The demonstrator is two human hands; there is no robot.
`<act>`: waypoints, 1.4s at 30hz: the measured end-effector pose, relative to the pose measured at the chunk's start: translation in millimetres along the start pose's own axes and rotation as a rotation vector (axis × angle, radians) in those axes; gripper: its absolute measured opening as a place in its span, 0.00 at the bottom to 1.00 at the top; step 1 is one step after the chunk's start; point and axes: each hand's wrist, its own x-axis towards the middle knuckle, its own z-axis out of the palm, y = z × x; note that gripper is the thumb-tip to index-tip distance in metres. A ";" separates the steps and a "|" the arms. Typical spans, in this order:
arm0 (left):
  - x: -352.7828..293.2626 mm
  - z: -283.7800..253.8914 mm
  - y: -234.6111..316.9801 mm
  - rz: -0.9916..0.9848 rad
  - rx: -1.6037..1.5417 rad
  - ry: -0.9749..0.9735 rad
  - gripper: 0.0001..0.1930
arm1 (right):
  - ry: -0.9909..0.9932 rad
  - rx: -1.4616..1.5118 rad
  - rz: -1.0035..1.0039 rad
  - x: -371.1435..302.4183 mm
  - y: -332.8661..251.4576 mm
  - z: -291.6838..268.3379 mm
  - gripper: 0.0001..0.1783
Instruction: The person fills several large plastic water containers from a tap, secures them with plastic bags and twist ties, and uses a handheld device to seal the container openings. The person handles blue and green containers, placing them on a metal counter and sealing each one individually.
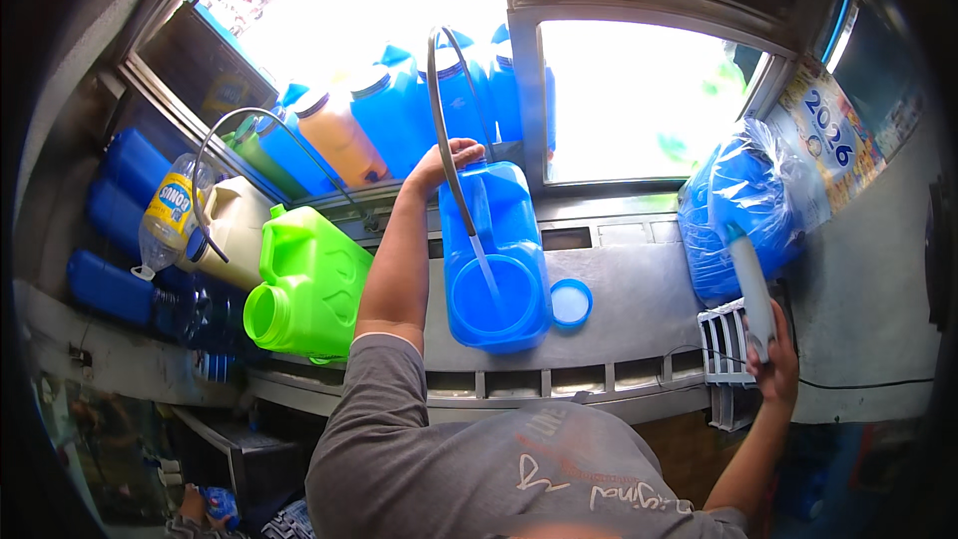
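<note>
The person's left hand (449, 162) is up by the back end of a big blue jug (525, 225), next to a bent metal pipe (438, 105). The fingers are curled a little, but one cannot tell if they are gripping anything. The blue jug is on the gray metal bench (624, 324), right in front of the person. Its wide round mouth is open, and water (485, 265) runs from the pipe down into it. A round blue lid (571, 302) lies on the bench just to the right of the jug.

The right hand (776, 364) is wrapped around the bottom of a long white tool (750, 284) with a blue-green tip. The tool points up, in front of a clear plastic bag (720, 220) full of blue things.

To the left of the left arm is a bright green jug (329, 284) with an open mouth. Past it are a cream jug (238, 225) and a clear bottle (160, 242) with a yellow label. An orange jug (339, 140) stands among blue ones by the window.
</note>
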 end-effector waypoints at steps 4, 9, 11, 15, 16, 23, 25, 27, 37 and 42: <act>6.4 0.8 -5.8 -0.103 0.014 0.024 0.32 | 0.257 -0.058 -0.129 -86.9 -20.6 -34.0 0.50; -7.8 -26.1 -9.1 -0.152 -0.128 0.109 0.33 | 0.434 -0.150 -0.171 -120.0 -48.8 -65.5 0.44; -4.3 -21.5 -7.7 -0.130 -0.156 0.053 0.34 | 0.463 -0.199 -0.154 -112.0 -48.9 -84.8 0.40; 9.1 -2.7 -10.4 -0.118 -0.020 0.012 0.37 | 0.595 -0.176 -0.035 -77.7 -21.8 -132.3 0.35; 8.4 -4.1 -11.1 -0.115 -0.086 -0.007 0.38 | 0.618 -0.167 -0.006 -70.9 -13.0 -144.3 0.34; -11.7 -15.0 0.5 -0.117 -0.203 0.087 0.36 | 0.669 -0.055 0.003 -51.1 30.2 -200.0 0.32; -2.9 -1.4 6.1 -0.082 -0.065 0.073 0.35 | 0.681 -0.032 -0.029 -48.3 33.8 -206.5 0.33; -0.8 4.5 7.7 -0.137 0.144 0.110 0.35 | 0.700 -0.003 -0.034 -45.8 36.9 -212.1 0.33; -4.0 -6.8 10.1 -0.108 0.035 0.051 0.27 | 1.010 -1.148 0.009 -42.8 81.3 -276.7 0.33; -5.2 -4.9 7.7 -0.020 -0.035 0.011 0.27 | 1.107 -1.336 0.172 -40.9 84.8 -265.9 0.33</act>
